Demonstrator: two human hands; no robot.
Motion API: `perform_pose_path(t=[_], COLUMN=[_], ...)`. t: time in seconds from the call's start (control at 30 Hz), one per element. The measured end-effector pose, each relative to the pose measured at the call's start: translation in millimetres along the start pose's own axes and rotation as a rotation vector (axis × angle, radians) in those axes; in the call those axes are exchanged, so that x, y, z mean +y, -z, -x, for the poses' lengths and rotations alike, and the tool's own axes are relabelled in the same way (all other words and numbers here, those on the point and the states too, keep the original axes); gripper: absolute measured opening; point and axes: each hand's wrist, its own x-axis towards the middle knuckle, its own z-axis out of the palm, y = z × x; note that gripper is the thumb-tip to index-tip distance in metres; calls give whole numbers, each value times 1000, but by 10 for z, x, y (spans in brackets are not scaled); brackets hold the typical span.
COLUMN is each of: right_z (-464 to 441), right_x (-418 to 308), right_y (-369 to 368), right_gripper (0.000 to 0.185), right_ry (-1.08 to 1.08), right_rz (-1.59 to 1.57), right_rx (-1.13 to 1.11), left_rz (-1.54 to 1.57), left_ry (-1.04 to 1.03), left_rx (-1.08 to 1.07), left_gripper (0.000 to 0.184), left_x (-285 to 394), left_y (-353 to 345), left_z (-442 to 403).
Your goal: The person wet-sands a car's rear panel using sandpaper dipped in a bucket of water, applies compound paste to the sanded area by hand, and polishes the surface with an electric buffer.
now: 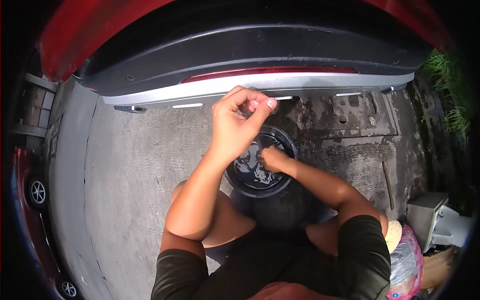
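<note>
My left hand (241,116) is raised between the bucket and the car's rear bumper. Its fingers are curled in with the thumb tip close to them, and nothing shows between them. Below it, a round black bucket (291,155) stands on the ground, holding dark water (248,172) with white, foam-like patches on its surface. My right hand (275,160) reaches into this bucket from the right, closed, its fingertips partly hidden. Whatever it may hold there cannot be made out.
Ahead is a red car's rear with a black and silver bumper (150,90). Wet concrete and a stick (388,185) lie to the right. A pink plastic bag (407,265) and a grey box-like object (425,220) are at lower right; another red car (37,225) is at left.
</note>
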Motion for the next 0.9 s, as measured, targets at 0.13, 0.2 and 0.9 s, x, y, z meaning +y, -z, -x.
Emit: perform_pose_path(t=[0.13, 0.2, 0.9], right_z=[-59, -74, 1566], right_x=[92, 60, -945], right_y=[-214, -229, 3714], right_gripper=[22, 23, 18], right_ry=[-22, -2, 782], right_rz=[66, 23, -196], right_rx=[-43, 38, 2119], left_rz=[-15, -21, -809], left_ry=[-68, -77, -495], left_rx=[-47, -46, -1502], left_gripper=[11, 10, 75], left_x=[57, 62, -946], left_y=[-67, -44, -1056], left_z=[21, 37, 1717])
